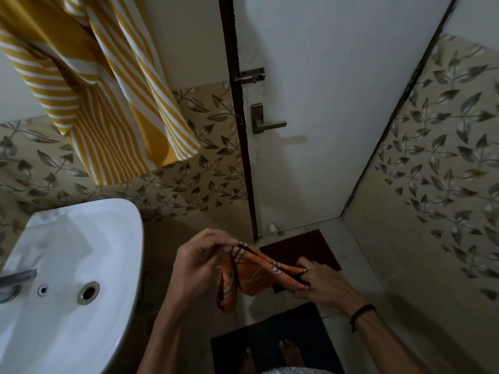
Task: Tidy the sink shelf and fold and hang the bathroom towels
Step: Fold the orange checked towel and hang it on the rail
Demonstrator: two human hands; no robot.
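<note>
Beside one sink (81, 238), one orange towel (256, 276), fingers (216, 238) of left hand (197, 263) and right hand (321, 284) pinching it

Both forearms bare, reaching forward and down. Left grip (201, 256) raised, fingertips pinching one edge of orange cloth (253, 273). Right grip (321, 283) lower, fingers curled, pinching the other end. Dark band (361, 314) on right wrist.

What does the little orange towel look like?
The orange towel is small, soft-looking cloth with dark and white stripes. It is bunched and partly folded, held in the air. The left hand pinches one end, the right hand the other, and a fold droops below the left hand.
</note>
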